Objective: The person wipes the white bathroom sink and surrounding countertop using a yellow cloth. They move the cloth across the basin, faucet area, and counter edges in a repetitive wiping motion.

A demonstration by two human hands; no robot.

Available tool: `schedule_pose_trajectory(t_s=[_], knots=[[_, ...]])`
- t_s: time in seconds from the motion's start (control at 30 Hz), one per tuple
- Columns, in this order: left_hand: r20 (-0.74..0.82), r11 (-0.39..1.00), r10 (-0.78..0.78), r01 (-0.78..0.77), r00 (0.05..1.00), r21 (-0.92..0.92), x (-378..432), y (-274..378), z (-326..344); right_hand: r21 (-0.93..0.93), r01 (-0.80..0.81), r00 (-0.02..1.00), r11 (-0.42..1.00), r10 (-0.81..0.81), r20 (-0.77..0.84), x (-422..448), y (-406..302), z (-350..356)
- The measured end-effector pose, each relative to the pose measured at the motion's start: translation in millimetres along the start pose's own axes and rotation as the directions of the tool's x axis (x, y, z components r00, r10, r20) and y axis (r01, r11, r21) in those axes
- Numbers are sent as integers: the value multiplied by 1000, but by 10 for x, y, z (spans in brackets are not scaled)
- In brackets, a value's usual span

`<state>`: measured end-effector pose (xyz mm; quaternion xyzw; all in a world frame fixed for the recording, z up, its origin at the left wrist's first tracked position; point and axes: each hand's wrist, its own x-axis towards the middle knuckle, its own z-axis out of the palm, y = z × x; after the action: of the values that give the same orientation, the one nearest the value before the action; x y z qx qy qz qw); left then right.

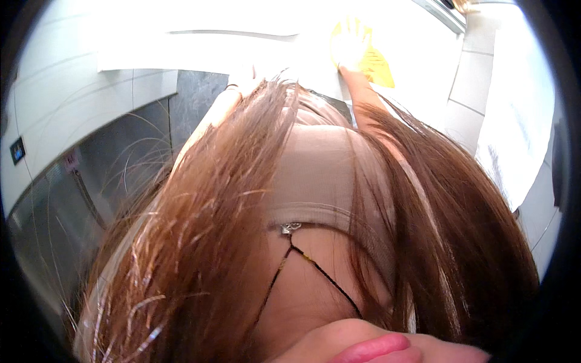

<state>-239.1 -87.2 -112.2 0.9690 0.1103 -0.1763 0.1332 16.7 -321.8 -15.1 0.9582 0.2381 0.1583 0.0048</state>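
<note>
My right hand (pixel 352 43) lies with its fingers spread on a yellow cloth (pixel 383 70), near the top of the view. The cloth is creased and rests on a broad white surface (pixel 417 54), washed out by glare. Left of it, my left hand (pixel 247 77) is at the near edge of this white surface, with a dark band (pixel 233 86) at the wrist. Bright light and my hanging hair blur that hand, so its fingers and anything in them are hard to make out.
A metal rail (pixel 442 16) runs along the white surface's far right corner. At right, a white sheet (pixel 513 113) hangs or lies over pale tiles (pixel 470 75). Dark grey panels (pixel 136 136) and a small black panel (pixel 17 150) are at left. Long hair (pixel 204 204) covers much of the view.
</note>
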Motion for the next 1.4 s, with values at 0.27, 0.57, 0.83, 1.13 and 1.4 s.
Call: schedule_pose_trajectory(t_s=[0.27, 0.57, 0.83, 1.13, 1.4], knots=[[99, 987, -125, 114, 987, 110, -14, 798, -855, 688, 15, 636, 726, -538, 553, -1120, 692, 211], [126, 975, -172, 151, 977, 166, -219, 802, -853, -116, -511, 816, 852, 523, 246, -635, 2063, -143], [107, 970, -235, 227, 966, 82, -315, 816, -843, 113, -286, 899, 952, 225, 376, 371, -63, -939], [69, 968, -245, 241, 967, 64, -346, 914, -798, 634, 635, 480, 442, -868, 125, -530, -151, -485], [86, 969, -239, 232, 967, 80, -369, 913, -860, 199, 144, 909, 969, -209, 362, -385, 1467, -307]])
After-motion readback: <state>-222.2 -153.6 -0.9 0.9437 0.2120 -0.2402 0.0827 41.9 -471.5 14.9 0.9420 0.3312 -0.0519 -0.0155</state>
